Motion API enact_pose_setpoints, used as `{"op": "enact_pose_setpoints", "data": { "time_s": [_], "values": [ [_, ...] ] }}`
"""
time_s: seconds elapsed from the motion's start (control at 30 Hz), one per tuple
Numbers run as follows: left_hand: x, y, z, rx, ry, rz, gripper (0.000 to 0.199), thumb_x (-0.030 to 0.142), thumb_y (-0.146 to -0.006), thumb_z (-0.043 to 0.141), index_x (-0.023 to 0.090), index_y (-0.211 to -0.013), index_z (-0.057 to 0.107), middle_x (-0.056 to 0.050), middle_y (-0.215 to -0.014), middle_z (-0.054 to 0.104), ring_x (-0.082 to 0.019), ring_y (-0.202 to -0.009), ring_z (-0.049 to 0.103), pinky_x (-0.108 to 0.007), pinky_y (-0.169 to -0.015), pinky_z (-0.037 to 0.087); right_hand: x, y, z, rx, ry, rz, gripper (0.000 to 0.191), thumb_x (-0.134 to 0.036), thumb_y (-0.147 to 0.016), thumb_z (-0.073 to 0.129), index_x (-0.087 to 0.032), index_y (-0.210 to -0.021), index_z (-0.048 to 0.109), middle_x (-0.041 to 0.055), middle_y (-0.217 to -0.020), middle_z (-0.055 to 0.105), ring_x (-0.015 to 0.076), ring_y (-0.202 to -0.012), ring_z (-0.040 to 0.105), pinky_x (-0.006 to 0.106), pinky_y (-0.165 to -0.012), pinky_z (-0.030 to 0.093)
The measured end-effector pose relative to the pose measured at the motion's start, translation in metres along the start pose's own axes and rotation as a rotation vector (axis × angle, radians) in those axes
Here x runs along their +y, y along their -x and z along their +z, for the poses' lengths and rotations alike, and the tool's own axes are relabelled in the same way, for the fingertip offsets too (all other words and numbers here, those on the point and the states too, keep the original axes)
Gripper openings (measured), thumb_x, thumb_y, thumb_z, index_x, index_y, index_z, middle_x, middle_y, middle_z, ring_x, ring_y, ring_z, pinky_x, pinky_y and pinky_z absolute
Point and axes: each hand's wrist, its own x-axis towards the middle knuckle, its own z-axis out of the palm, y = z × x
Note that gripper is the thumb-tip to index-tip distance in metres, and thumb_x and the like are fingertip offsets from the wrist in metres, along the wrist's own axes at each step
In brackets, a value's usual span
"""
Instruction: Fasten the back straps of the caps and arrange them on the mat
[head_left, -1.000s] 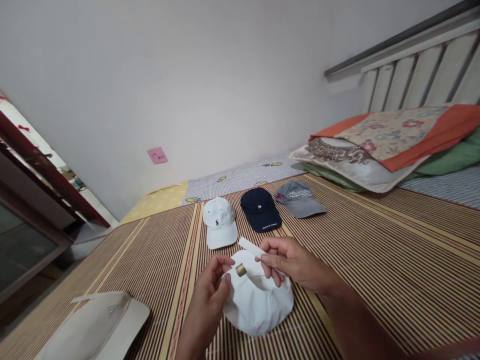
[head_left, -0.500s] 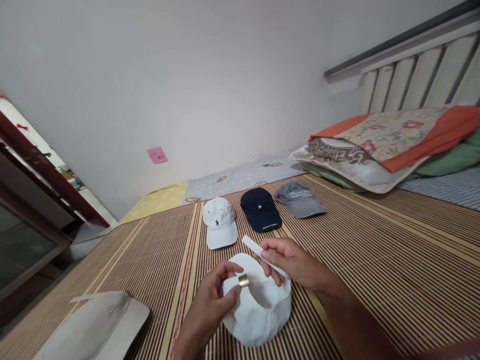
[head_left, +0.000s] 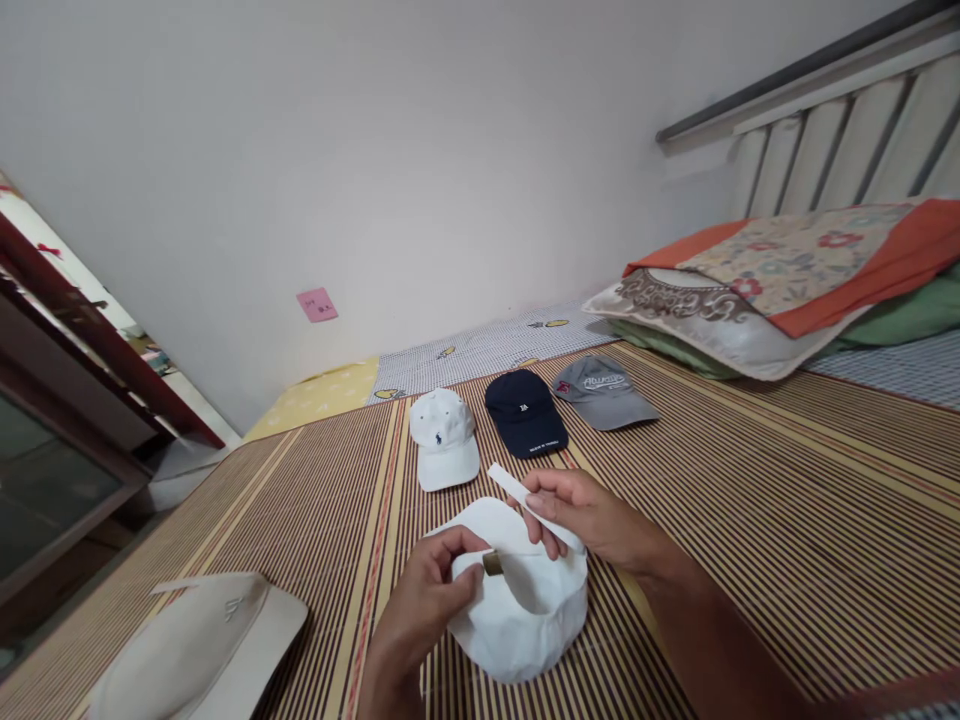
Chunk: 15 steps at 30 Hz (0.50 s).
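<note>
A white baseball cap (head_left: 517,640) lies in front of me with its back opening facing me. My left hand (head_left: 435,590) pinches the short strap end that carries a brass-coloured buckle (head_left: 493,563). Between the thumb and fingers of my right hand (head_left: 574,510) is the cap's long white strap (head_left: 508,484), its free end pointing up and left. Strap and buckle are apart. Beyond the hands sit a white cap (head_left: 444,440) with a small dark emblem, a navy cap (head_left: 526,412) and a grey cap (head_left: 606,392) with lettering.
A beige cap (head_left: 199,640) lies at the lower left on the striped mat (head_left: 787,520). Pillows (head_left: 780,290) are piled at the right below a radiator (head_left: 847,150). A pink note (head_left: 316,305) is stuck on the wall behind.
Both hands keep their grips on the strap end and the strap. The buckle has tilted and looks darker. The whole view has shifted slightly.
</note>
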Motion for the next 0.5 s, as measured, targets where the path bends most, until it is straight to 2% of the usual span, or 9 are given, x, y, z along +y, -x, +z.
{"op": "enact_pose_setpoints", "data": {
  "time_s": [0.2,0.5],
  "values": [
    [-0.005,-0.004,0.002,-0.039,0.048,-0.007,0.045,0.055,-0.072,0.083,0.017,-0.080,0.061,0.003,-0.067,0.054,-0.008,-0.056,0.039,-0.021,-0.053,0.027,-0.001,0.001,0.000,0.005,0.017,0.009,0.038,-0.054,-0.093,0.065,-0.016,-0.088,0.061,-0.0004,-0.073,0.066,0.0090,-0.055,0.057,0.022,-0.053,0.040],
    [-0.012,-0.003,0.001,-0.072,0.187,-0.007,0.035,0.045,-0.080,0.082,0.016,-0.082,0.062,0.003,-0.070,0.055,-0.007,-0.057,0.041,-0.021,-0.054,0.028,0.001,0.003,-0.004,0.009,0.008,0.011,0.039,-0.056,-0.092,0.068,-0.017,-0.089,0.063,0.0005,-0.075,0.069,0.0090,-0.054,0.057,0.022,-0.053,0.040]
  ]
}}
